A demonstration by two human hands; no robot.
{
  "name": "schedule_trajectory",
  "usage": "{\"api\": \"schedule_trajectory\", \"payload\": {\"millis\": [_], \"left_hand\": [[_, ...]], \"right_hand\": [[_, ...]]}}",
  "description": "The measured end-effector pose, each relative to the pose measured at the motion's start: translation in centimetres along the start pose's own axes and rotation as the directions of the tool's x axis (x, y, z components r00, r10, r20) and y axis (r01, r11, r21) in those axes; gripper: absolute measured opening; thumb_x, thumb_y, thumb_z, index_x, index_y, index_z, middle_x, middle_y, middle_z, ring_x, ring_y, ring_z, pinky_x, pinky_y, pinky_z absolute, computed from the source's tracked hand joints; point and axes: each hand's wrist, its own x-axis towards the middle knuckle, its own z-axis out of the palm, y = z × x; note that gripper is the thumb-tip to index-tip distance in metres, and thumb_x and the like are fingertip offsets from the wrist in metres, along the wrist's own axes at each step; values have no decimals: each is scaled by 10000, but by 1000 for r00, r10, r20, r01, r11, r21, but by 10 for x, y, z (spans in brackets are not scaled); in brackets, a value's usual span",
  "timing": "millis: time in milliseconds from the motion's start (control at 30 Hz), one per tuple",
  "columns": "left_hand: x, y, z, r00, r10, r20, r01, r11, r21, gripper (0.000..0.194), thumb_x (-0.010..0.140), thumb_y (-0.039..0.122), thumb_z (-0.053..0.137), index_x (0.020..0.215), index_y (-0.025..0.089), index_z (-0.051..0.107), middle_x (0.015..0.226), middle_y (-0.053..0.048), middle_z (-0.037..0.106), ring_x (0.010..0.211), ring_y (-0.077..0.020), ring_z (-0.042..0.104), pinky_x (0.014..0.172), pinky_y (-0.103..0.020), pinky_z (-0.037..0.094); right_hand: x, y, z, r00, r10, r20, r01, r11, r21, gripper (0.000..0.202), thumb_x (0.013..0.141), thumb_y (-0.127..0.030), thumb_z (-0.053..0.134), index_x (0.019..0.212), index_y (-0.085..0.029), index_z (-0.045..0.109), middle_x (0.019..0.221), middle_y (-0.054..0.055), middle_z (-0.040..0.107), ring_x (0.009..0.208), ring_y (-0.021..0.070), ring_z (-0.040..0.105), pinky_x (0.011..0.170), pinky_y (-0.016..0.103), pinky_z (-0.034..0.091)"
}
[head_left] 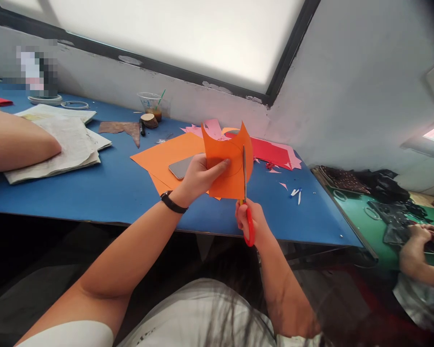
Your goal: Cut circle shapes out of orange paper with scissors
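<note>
My left hand (200, 176), with a black band on the wrist, pinches an orange sheet of paper (220, 185) upright above the table, thumb on its near face. A curved line is drawn on the sheet, and its top edge has a concave cut. My right hand (255, 219) grips a pair of scissors (250, 226) with red handles. Their blades point up and lie across the right part of the sheet. Behind my left hand, a grey phone-like slab (181, 167) rests on more orange paper (166, 153) lying on the table.
On the blue table (130, 197) lie red paper (275, 150), pink scraps (213, 127) and small white-and-blue pieces (296, 193). A plastic cup (154, 103) stands by the wall. A neighbour's arm (18, 137) rests on white sheets (72, 140); another person's hands (425, 233) are at a green table.
</note>
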Motion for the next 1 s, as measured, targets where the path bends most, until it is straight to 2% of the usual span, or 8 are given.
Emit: {"api": "schedule_trajectory", "payload": {"millis": [100,300,467,700,900,1000], "left_hand": [[0,-1,0,1000,2,9,-2,1000,-15,338,887,685,1123,957,364,1043,1100,-114,981,1029,-443,912,855,-612,759],[0,2,2,999,7,38,-7,1000,-4,390,911,751,1095,909,367,1024,1041,-97,963,973,-410,889,854,-599,783],[-1,5,3,1000,-3,16,3,1000,-5,413,871,784,1103,899,379,1026,1042,-90,973,1003,-435,900,858,-616,795],[-1,8,5,1000,-6,6,6,998,-67,332,837,688,1146,904,385,1030,1101,-86,994,1085,-440,920,949,-629,803],[-1,5,6,995,-83,58,94,975,-204,257,833,615,1145,941,409,1034,1135,-37,1002,1083,-411,928,967,-603,796],[-1,4,5,992,-102,69,115,968,-221,276,835,603,1123,979,384,1036,1172,-34,1013,1124,-409,939,1014,-596,783]], "right_hand": [[-1,-6,-3,1000,-22,3,22,1000,-23,968,1027,-1257,459,880,-311,596,692,5,592,621,229,570,568,352,484],[1,-11,-3,999,-40,3,40,999,-29,977,1028,-1263,439,886,-307,581,699,3,591,639,222,563,584,346,479],[3,-10,-2,999,-32,12,33,999,-11,995,1011,-1281,435,893,-303,579,693,-10,567,635,210,542,581,340,471],[-1,-4,-1,999,6,40,-8,999,52,1000,986,-1297,457,869,-309,549,652,-37,520,559,186,512,540,340,441],[-4,-2,1,996,8,86,-21,988,154,973,998,-1271,533,867,-307,539,648,-51,511,510,172,515,507,324,439],[-4,-3,2,996,13,88,-26,988,153,986,985,-1276,548,854,-299,547,663,-47,519,505,164,513,495,316,463]]}}
